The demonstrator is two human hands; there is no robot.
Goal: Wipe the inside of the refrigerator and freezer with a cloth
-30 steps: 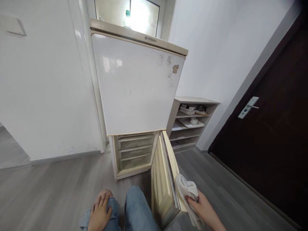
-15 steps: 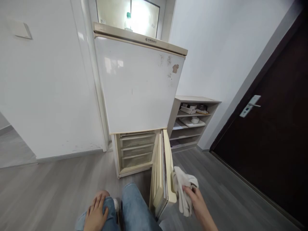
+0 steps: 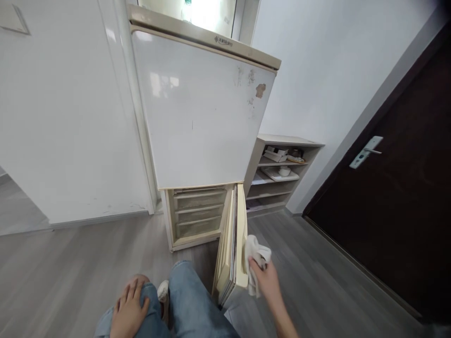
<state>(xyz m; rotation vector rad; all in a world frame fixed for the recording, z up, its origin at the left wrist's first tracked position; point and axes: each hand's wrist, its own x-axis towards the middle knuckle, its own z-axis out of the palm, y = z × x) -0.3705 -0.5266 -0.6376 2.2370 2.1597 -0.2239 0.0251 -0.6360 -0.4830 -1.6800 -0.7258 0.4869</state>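
My right hand (image 3: 265, 277) is closed on a white cloth (image 3: 256, 251), which lies against the outer edge of the lower fridge door (image 3: 241, 234). That door stands swung open toward me. Inside the lower compartment several clear-fronted drawers (image 3: 199, 213) are pushed in. Above it, the white upper door (image 3: 204, 112) of the fridge (image 3: 204, 33) is closed, with brown worn patches near its right side. My left hand (image 3: 128, 310) rests flat on my knee with its fingers stretched, holding nothing.
A low open shelf unit (image 3: 291, 140) with boxes and a white bowl (image 3: 283, 171) stands right of the fridge. Farther right is a dark door (image 3: 398, 188) with a metal handle (image 3: 368, 151). A bottle (image 3: 186, 10) shows behind the fridge top. My jeans-clad legs (image 3: 197, 300) are in front.
My right hand and the cloth have moved closer in against the open door's edge. The view has tipped slightly downward. My left hand stays on the knee.
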